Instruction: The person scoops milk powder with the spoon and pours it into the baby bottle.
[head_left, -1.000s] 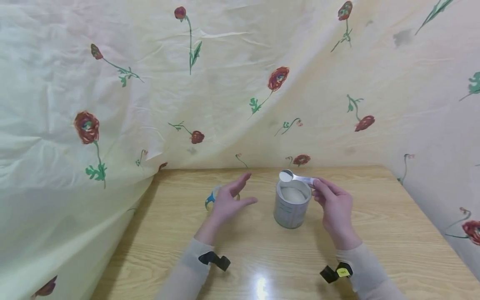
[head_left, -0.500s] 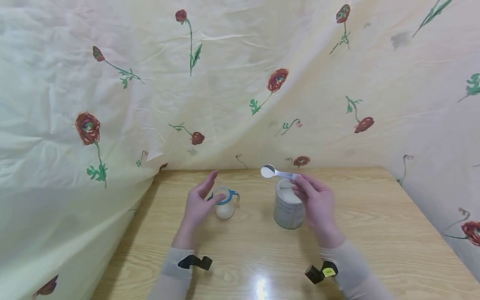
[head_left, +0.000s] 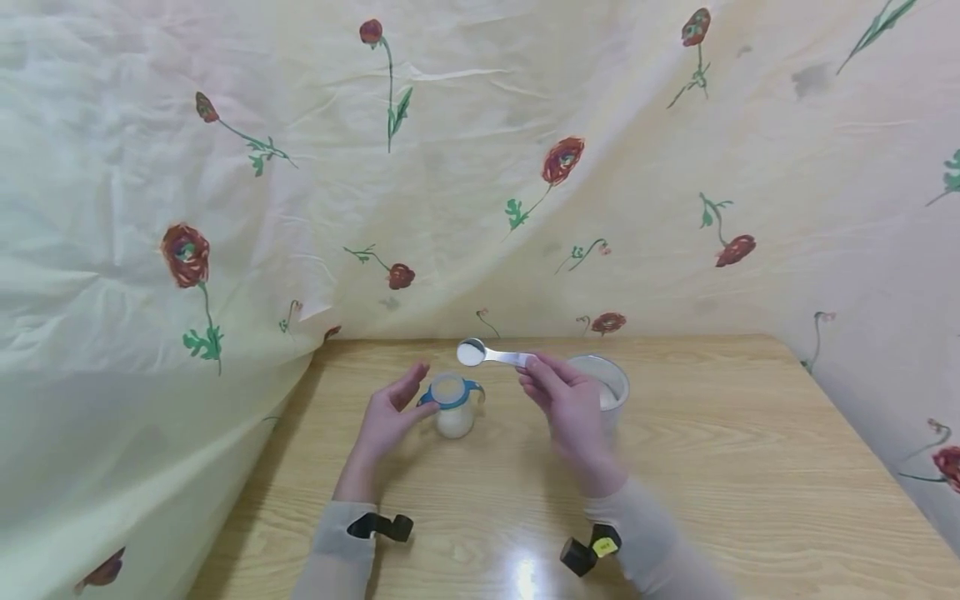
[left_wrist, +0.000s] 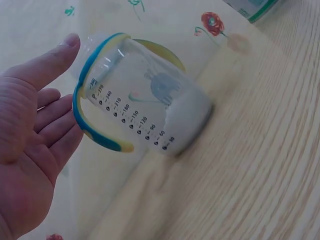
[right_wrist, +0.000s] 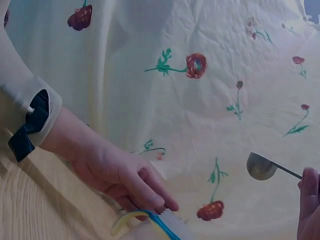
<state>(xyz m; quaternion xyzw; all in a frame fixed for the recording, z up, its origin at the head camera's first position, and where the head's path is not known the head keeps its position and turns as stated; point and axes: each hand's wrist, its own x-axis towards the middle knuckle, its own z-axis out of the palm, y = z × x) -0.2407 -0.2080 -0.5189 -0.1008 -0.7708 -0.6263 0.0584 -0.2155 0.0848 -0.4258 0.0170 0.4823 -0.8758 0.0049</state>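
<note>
Table (head_left: 720,450): far edge, 12 o'clock
Left hand (head_left: 386,422): thumb, fingers apart, bottle's (head_left: 454,421) 9 o'clock
Right hand (head_left: 576,407): pinches spoon (head_left: 504,357)
Tin (head_left: 613,415): apart from bottle, 3 o'clock

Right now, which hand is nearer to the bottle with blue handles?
Left. The left hand is close beside the bottle. The right hand is farther off, to the bottle's right, holding the spoon.

At four o'clock the right hand (right_wrist: 310,207), partly cut off, pinches a scoop (right_wrist: 262,167), bowl toward ten. At seven, the left hand (right_wrist: 117,172) reaches beside a blue-and-yellow-handled bottle (right_wrist: 163,226) at six. Bench (right_wrist: 30,210) at eight; flowered cloth (right_wrist: 165,105) behind.
</note>
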